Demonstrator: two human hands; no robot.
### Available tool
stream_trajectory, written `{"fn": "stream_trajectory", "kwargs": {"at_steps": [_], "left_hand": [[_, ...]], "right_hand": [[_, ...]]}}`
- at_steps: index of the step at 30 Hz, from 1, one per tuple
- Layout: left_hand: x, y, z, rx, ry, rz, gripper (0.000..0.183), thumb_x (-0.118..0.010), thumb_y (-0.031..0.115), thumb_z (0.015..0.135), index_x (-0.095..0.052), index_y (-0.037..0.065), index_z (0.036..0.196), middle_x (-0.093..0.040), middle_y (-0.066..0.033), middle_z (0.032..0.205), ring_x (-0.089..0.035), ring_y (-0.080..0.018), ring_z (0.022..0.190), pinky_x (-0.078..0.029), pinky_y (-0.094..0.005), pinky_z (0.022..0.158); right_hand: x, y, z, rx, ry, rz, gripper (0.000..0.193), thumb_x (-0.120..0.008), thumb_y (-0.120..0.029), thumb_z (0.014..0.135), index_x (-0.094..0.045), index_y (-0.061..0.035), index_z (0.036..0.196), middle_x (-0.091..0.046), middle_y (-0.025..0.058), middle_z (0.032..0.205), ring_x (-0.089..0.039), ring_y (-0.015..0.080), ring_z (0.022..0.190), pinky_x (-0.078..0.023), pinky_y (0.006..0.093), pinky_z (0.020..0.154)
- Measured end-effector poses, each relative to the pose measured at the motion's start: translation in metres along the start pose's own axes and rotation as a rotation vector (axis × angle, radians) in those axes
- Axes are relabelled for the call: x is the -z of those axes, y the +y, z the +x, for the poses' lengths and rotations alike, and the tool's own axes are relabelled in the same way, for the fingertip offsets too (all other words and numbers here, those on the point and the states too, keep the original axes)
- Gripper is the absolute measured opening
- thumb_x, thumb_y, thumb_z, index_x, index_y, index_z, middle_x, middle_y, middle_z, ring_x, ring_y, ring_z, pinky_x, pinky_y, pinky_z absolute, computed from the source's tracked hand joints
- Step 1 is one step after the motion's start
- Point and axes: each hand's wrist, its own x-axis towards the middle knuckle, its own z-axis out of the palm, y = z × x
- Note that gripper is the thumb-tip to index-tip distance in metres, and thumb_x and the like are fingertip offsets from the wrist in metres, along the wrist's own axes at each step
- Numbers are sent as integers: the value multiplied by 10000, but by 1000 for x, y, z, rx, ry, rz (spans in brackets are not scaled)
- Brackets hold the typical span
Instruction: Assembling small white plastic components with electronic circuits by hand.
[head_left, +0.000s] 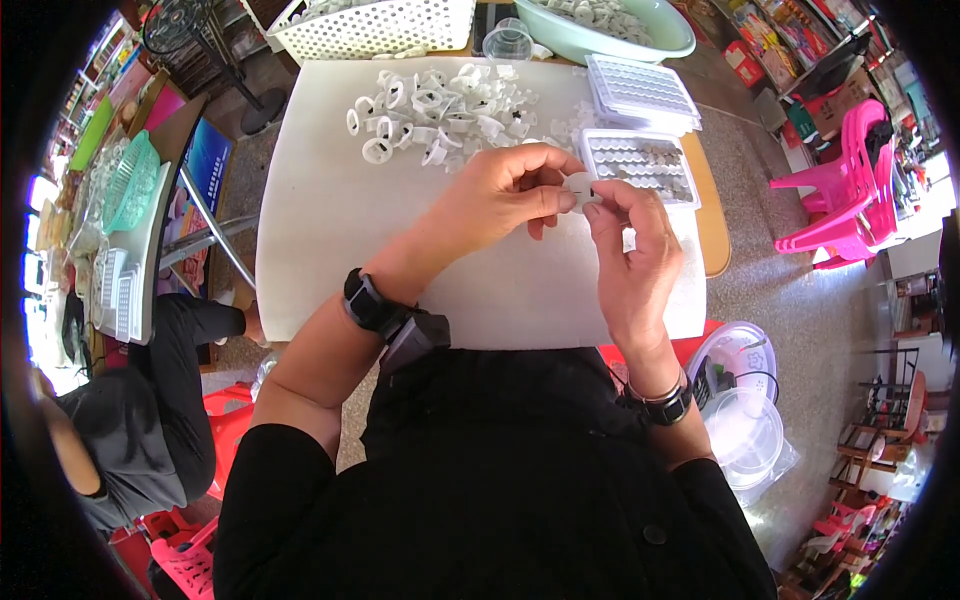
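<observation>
Between my two hands, above the right part of the white table top (330, 230), is a small white plastic piece (579, 186) with a dark spot. My left hand (510, 190) pinches it from the left with thumb and forefinger. From the right, the thumb and forefinger of my right hand (637, 245) grip it too. A loose heap of white plastic parts (440, 110), several of them ring-shaped with dark middles, lies beyond my left hand. Just past my right hand sits a white tray (688, 185) with ridged rows and small pieces in it.
Stacked white ridged trays (640, 85) stand at the table's far right. Behind the table are a perforated white basket (400, 28) and a pale green basin (560, 35), both holding white parts, and a clear cup (508, 40). A person (140, 420) sits at the left.
</observation>
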Motion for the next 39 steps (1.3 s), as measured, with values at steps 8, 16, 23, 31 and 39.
{"fn": "stream_trajectory", "kwargs": {"at_steps": [8,16,23,31,39], "left_hand": [[2,-2,-1,6,36,80,209,-618,44,866,-622,22,1074,-552,18,725,-532,-48,602,-422,-201,499],[2,0,-2,28,49,101,178,-605,12,856,-587,41,1030,-524,34,742,-496,-32,606,-373,-195,498],[2,-9,0,17,32,101,176,-604,23,845,-569,45,1016,-552,25,760,-496,-25,664,-387,-204,554],[6,4,-3,19,35,43,153,-626,144,889,-592,24,977,-546,14,696,-500,-50,574,-384,-205,481],[19,6,3,-8,422,-26,187,-589,228,935,-606,48,981,-556,15,717,-492,-42,595,-377,-193,502]], "right_hand": [[-7,-10,-2,-342,-152,240,262,-572,2,879,-502,-37,1128,-644,108,745,-647,172,645,-485,287,556],[-22,4,-4,-119,-38,101,212,-538,51,861,-490,-25,1053,-619,140,716,-619,205,602,-472,320,553],[-24,5,-2,-151,-28,225,193,-515,73,849,-482,-15,1018,-606,130,698,-589,171,592,-472,312,565],[20,1,27,-434,-449,197,166,-533,-38,857,-575,9,1011,-587,69,657,-544,104,574,-425,262,532],[25,27,135,-226,-247,183,303,-554,-119,864,-562,4,1141,-637,61,755,-558,106,606,-452,257,590]]}}
